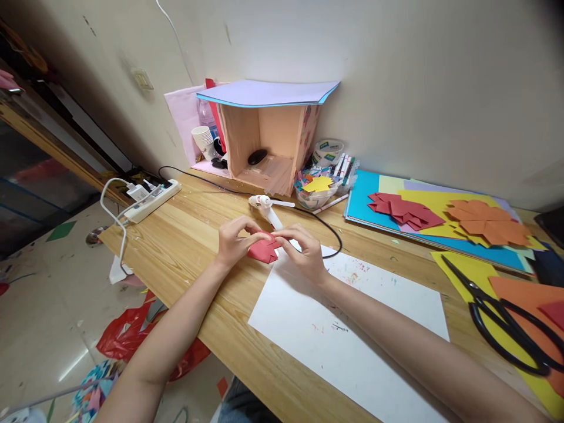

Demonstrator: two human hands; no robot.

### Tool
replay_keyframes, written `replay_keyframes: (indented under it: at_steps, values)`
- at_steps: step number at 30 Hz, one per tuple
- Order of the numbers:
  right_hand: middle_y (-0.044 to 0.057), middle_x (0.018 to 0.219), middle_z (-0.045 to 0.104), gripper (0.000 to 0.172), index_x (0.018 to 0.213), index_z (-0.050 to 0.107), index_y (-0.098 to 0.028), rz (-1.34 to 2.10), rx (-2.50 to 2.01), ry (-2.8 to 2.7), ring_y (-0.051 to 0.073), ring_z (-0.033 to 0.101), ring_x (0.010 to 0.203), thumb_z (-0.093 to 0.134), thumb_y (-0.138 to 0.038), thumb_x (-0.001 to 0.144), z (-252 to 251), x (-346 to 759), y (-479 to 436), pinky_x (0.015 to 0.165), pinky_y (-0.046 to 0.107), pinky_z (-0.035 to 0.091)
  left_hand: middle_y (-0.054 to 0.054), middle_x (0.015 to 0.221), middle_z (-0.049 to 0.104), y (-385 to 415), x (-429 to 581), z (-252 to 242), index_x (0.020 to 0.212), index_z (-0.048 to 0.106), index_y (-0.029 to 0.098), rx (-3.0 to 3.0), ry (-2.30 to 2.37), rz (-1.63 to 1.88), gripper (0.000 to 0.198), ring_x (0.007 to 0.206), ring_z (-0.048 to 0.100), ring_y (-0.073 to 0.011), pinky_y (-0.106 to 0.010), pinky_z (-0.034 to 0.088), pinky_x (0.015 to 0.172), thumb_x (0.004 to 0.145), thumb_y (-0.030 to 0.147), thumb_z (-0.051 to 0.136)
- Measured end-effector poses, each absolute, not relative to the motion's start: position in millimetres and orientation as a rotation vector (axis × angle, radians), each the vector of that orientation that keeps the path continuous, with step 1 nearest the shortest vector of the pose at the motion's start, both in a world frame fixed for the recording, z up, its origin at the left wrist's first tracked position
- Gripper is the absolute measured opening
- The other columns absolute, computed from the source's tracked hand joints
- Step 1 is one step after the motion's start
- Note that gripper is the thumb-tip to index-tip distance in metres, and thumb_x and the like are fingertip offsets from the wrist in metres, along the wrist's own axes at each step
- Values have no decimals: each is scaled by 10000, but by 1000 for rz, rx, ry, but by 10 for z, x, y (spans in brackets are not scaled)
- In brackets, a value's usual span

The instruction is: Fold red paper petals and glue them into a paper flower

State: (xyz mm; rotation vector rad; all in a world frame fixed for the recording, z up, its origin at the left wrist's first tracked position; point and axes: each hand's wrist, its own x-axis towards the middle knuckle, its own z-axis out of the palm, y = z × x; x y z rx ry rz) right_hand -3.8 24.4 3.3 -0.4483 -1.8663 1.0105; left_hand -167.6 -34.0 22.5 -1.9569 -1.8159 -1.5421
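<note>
A small folded red paper piece (pixel 263 249) rests on the wooden table (pixel 185 235) at the far edge of a white sheet (pixel 352 329). My left hand (pixel 234 239) pinches its left side with curled fingers. On the piece's right side lies my right hand (pixel 304 251), fingers pressed down on the paper. A white glue gun (pixel 267 208) lies just behind my hands, its black cord looping to the right.
Black scissors (pixel 506 323) lie on yellow and orange paper at the right. Folded red (pixel 403 210) and orange paper shapes (pixel 487 220) sit on stacked coloured sheets. A cardboard box (pixel 268 141), a bowl of scraps (pixel 315 191) and a power strip (pixel 152 198) stand behind.
</note>
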Motion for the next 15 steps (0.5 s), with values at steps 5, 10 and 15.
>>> replay_keyframes:
  at_steps: [5,10,15]
  values:
    - [31,805,633,132,876,641,-228,1002,-429,-1884,154,550,753,533,-208,803,28,-33,251,720,321,432,11,567,594,-345,-1658,202,585,567,182,-2003,-1850,-1514,217,536,500,-103,-235,401,580,603,345,710]
    - [24,760,627,112,835,642,-227,960,-404,-1889,150,548,709,541,-205,792,29,-32,251,675,310,432,3,579,600,-341,-1658,185,593,570,183,-2030,-1890,-1531,228,546,512,-111,-239,404,581,608,369,701]
    - [18,709,602,81,794,621,-216,911,-434,-1890,147,532,669,540,-213,786,22,-37,238,647,305,426,3,575,603,-337,-1652,194,589,570,183,-2036,-1908,-1497,243,539,512,-108,-237,404,576,620,395,685]
